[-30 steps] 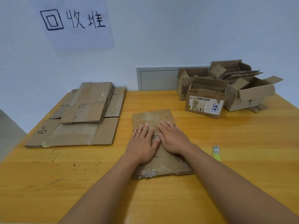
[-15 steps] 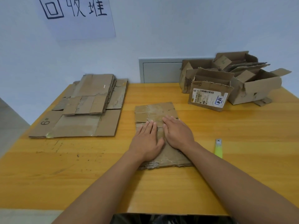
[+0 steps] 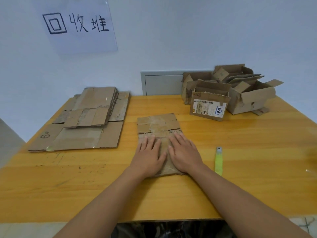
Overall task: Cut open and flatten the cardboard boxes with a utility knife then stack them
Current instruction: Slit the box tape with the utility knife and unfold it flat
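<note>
A flattened cardboard box point(image 3: 158, 123) with old tape lies in the middle of the wooden table point(image 3: 248, 138). My left hand point(image 3: 148, 156) and my right hand point(image 3: 185, 152) lie side by side on its near half, fingers straight, pressing it flat. A yellow-green utility knife point(image 3: 218, 161) rests on the table just right of my right hand, apart from it. At the left lies a stack of flattened boxes point(image 3: 89, 117). Several unflattened boxes point(image 3: 228, 93) stand at the back right, the nearest one bearing a shipping label point(image 3: 208, 108).
A paper sign with handwriting point(image 3: 78, 24) hangs on the wall above the stack. A grey panel point(image 3: 163, 83) is set in the wall behind the table. The table's near edge point(image 3: 171, 219) runs just below my forearms.
Both hands have slid toward me along the flattened box, exposing more of its far half. The camera has tilted so the table's near edge now shows.
</note>
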Demonstrator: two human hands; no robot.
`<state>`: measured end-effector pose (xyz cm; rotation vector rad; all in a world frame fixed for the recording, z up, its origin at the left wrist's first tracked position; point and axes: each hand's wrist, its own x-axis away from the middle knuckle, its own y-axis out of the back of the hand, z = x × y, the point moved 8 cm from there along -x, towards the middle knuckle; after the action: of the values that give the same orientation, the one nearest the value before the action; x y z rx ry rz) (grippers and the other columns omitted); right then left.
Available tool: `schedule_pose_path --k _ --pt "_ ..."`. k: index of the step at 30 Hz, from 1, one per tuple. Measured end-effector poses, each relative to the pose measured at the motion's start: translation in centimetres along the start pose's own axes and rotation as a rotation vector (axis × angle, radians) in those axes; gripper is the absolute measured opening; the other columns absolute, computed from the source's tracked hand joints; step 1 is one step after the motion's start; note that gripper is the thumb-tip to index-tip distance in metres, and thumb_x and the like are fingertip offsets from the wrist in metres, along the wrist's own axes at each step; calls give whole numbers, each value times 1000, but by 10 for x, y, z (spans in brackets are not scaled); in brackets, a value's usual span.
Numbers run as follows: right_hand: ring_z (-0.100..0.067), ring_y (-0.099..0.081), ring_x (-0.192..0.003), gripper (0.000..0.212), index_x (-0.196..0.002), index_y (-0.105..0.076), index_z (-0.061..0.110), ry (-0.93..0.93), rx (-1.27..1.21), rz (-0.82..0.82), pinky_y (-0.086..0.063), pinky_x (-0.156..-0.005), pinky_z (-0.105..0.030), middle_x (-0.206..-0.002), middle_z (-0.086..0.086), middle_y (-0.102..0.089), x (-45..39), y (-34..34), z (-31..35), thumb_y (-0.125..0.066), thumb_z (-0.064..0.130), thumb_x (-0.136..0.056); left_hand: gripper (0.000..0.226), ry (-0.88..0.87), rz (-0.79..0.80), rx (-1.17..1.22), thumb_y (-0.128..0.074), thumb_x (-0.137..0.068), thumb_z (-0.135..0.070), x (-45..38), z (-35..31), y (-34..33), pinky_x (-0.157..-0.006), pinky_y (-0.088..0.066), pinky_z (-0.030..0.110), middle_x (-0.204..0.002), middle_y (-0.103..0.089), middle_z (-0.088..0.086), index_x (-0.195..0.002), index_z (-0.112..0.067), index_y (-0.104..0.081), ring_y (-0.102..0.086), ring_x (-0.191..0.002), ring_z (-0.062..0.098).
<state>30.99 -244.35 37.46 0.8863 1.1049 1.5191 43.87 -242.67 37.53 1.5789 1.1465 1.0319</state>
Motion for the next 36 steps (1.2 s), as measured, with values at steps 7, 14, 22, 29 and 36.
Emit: schedule_pose_path --k 7,14,22,29,36 --pt "-18 0 -153 55 -156 -18 27 -16 30 4 -8 -123 -41 -167 3 -6 3 -1 0 -21 45 -104 63 63 -53 -19 -14 -101 -59 11 1 -10 -122 6 48 -166 10 0 -157 -34 -2 16 -150 26" --pt "-35 -32 -133 79 -157 -6 12 -319 139 13 -31 -106 -47 -150 -16 -31 25 28 -15 -33 57 -97 71 104 -136 10 -18 -96 -67 14 8 -7 -122 8 47 -165 8 7 -157 -33 -5 15 -149 37" --pt "-34 -55 -114 45 -123 -50 6 -568 -453 53 -47 -87 -36 -126 -18 -55 28 25 -28 -60 35 -90 65 96 -174 109 -28 -96 -66 27 3 5 -123 -7 46 -165 -7 1 -152 -34 -23 5 -151 36" --pt "-30 -59 -112 40 -132 -43 9 -318 -384 -24 -49 -84 -35 -127 -12 -60 34 29 -9 -53 30 -100 66 93 -255 179 -35 -94 -67 30 7 9 -123 -10 43 -165 -9 2 -151 -34 -26 4 -151 32" --pt "-10 -66 -96 31 -130 -43 17 -101 -680 -223 -57 -76 -28 -115 1 -67 45 47 -2 -54 23 -101 77 60 -521 530 -63 -85 -60 50 19 33 -102 -40 30 -161 4 -16 -151 -39 -29 -25 -144 16"
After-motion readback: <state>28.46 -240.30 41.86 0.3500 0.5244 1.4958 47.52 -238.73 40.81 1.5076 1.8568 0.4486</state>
